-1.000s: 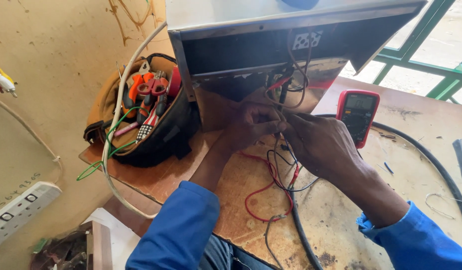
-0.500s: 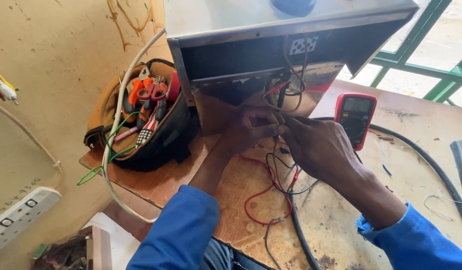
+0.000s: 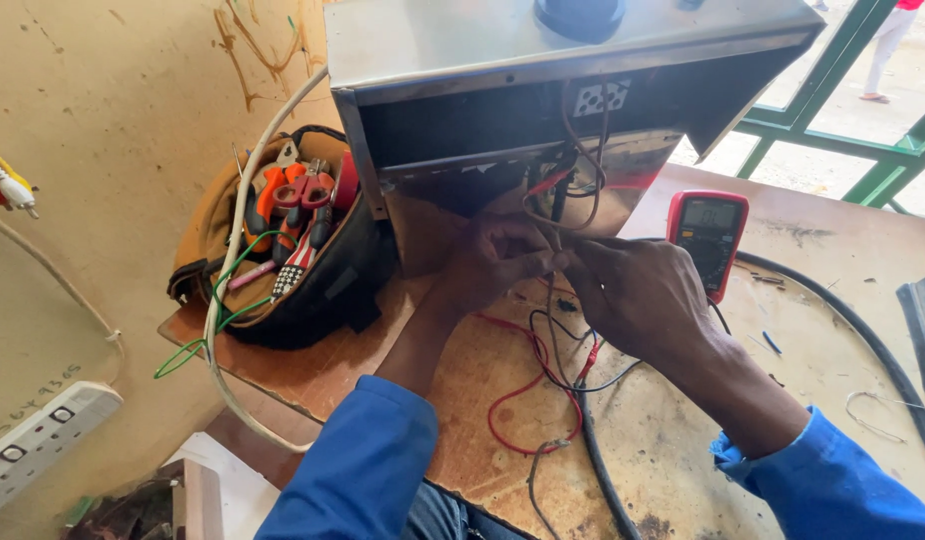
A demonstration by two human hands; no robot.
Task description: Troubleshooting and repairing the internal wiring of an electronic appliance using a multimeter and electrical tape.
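My left hand [image 3: 498,258] and my right hand [image 3: 638,292] meet fingertip to fingertip under the open underside of a metal appliance [image 3: 543,60]. Both pinch thin wires [image 3: 561,235] that hang out of the appliance's dark opening. Red and black wires [image 3: 528,385] trail from there over the wooden tabletop [image 3: 673,450] toward me. A red multimeter [image 3: 711,238] lies just right of my right hand, its screen facing up. Both sleeves are blue.
A tool bag [image 3: 288,255] with orange and red handled tools stands left of the appliance. A thick black cable [image 3: 863,345] curves across the table's right side. A white power strip [image 3: 38,445] lies low at the left. A green window frame [image 3: 843,130] is behind.
The view has dropped slightly, so the appliance and hands sit a little lower in frame. The hands stay together on the wires with only small finger shifts.
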